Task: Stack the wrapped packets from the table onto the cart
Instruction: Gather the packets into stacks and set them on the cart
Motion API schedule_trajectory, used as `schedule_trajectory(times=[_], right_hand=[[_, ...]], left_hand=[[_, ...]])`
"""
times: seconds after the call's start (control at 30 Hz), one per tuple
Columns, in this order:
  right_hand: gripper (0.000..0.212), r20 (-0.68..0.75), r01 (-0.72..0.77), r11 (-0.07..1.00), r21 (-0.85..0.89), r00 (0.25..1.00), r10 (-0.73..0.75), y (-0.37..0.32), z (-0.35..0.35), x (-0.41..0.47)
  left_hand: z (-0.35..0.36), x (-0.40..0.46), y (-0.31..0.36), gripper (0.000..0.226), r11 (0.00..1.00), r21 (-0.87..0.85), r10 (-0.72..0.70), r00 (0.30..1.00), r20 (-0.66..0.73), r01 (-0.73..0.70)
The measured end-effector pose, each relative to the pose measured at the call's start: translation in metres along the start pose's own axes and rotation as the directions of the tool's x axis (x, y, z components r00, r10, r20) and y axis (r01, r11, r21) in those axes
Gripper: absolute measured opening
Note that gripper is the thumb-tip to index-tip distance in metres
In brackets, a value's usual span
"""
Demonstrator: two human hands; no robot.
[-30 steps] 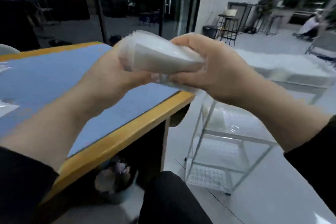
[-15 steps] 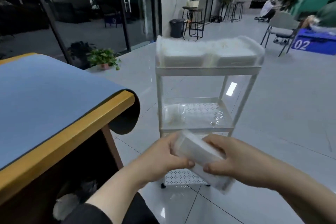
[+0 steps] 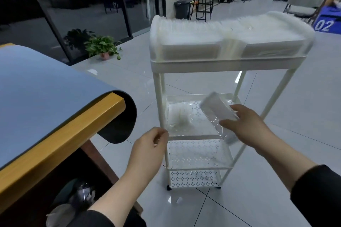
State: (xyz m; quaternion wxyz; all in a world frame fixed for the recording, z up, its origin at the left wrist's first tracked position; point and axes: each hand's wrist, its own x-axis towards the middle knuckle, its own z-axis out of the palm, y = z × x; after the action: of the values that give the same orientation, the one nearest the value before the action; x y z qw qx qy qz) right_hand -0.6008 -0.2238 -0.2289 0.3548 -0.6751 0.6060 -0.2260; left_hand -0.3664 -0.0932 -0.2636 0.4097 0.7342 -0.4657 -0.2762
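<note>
My right hand (image 3: pixel 245 125) grips a clear-wrapped white packet (image 3: pixel 216 111), tilted over the right part of the middle shelf (image 3: pixel 193 129) of the white cart (image 3: pixel 158 86). Another wrapped packet (image 3: pixel 180 116) lies on that shelf's left side. The cart's top tray (image 3: pixel 228 61) is packed with rows of white packets (image 3: pixel 190 34). My left hand (image 3: pixel 151 145) hangs loosely curled in front of the cart's left leg and holds nothing.
The table (image 3: pixel 60 132) with its blue mat (image 3: pixel 36 86) is at my left, the mat's corner curling over the edge. A potted plant (image 3: pixel 102 46), glass doors, stools (image 3: pixel 202 0) and a chair (image 3: pixel 304 3) stand further back. A bin with rubbish (image 3: pixel 81 195) sits under the table.
Both hands carried the packet from the table down toward the cart. My left hand has let go, and my right hand alone has moved the packet over the middle shelf.
</note>
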Motion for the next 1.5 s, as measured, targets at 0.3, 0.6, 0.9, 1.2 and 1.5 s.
schedule_trajectory(times=[0.3,0.6,0.9,1.2,1.5], right_hand=[[0.050,-0.105,0.137,0.950,-0.281,0.979,-0.173,-0.010,0.040,-0.008],[0.070,0.118,0.268,0.961,-0.061,0.958,-0.260,-0.004,0.055,-0.030],[0.057,0.150,0.395,0.918,-0.028,0.910,-0.387,0.013,0.052,-0.053],[0.017,0.090,0.312,0.946,0.082,0.943,-0.319,0.009,0.051,-0.033],[0.068,0.224,-0.009,0.983,-0.186,0.973,0.051,-0.026,0.088,0.081]], left_hand=[[0.061,0.026,0.055,0.030,0.845,-0.429,-0.245,0.944,0.221,0.319],[0.076,0.040,0.067,0.086,0.554,-0.645,-0.344,0.851,0.398,0.526],[0.083,0.029,0.053,0.041,0.437,-0.691,-0.456,0.804,0.381,0.576],[0.059,0.000,0.011,0.021,0.512,-0.674,-0.480,0.828,0.290,0.532],[0.012,-0.004,-0.015,0.020,0.695,-0.559,-0.445,0.881,0.160,0.452]])
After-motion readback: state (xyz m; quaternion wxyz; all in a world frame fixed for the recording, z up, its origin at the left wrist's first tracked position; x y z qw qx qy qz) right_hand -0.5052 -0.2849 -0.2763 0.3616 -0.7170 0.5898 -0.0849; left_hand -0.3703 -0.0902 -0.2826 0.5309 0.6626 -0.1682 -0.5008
